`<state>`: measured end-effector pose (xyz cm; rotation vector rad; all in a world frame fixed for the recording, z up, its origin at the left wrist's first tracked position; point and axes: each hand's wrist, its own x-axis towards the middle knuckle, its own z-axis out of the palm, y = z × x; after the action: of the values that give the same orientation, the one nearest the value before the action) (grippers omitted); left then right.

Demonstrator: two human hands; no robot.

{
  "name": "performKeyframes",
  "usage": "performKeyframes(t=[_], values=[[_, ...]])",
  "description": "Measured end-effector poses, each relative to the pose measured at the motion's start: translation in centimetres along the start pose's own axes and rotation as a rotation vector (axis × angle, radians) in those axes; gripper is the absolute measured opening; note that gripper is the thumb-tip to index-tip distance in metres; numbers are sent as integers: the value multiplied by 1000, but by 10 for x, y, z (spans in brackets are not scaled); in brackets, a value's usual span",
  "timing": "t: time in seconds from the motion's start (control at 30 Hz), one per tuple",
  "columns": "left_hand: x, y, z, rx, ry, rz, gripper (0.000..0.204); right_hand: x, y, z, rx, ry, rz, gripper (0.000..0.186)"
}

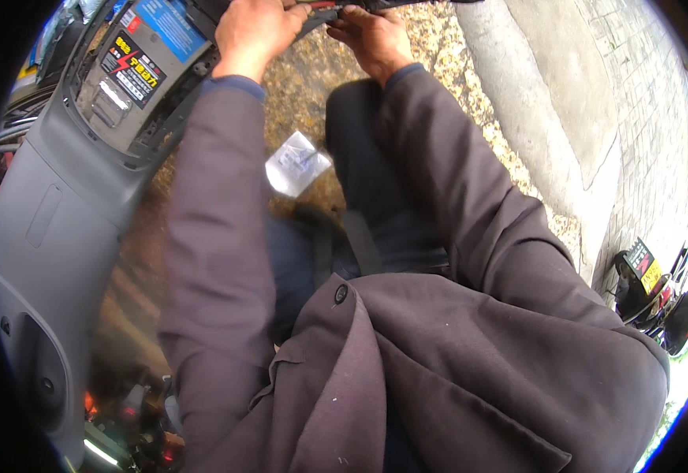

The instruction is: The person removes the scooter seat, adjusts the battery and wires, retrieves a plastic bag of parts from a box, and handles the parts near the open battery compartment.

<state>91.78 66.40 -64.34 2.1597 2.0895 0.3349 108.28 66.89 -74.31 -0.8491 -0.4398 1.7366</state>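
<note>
To your left, the grey, curved plastic vehicle body (68, 205) has its bay uncovered, presumably for access to the boxy grey unit with black-and-blue labels (132, 72). Your left hand (259, 31) and right hand (374, 41) sit apart; below lies a flat white plastic packet (298, 164), seemingly handy. A thin black cable-like strip (325, 15) runs between your fingertips, perhaps steadied both sides (I cannot tell whether either pinches).
</note>
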Motion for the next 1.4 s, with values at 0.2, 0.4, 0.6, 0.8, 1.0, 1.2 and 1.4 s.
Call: performKeyframes(t=[0.2, 0.4, 0.6, 0.8, 1.0, 1.2, 1.4], values=[[1, 0, -3, -8, -32, -15, 33, 9, 10, -12, 150, -126, 101, 16], [11, -10, 3, 90, -93, -4, 44, 4, 13, -8, 224, -94, 46, 3], [12, -3, -2, 79, -137, -47, 44, -10, 5, -8, 190, -95, 188, 31], [10, 7, -4, 70, -148, -127, 43, -13, -3, -4, 164, -131, 220, 24], [14, 7, -7, 89, -180, -121, 43, -5, -3, -1, -292, -60, -115, 45], [18, 5, -10, 58, -244, -134, 42, -5, 0, 6, -333, -8, -287, 34], [13, 11, -11, 81, -217, -77, 42, -11, -1, 14, -366, 72, -283, 37]])
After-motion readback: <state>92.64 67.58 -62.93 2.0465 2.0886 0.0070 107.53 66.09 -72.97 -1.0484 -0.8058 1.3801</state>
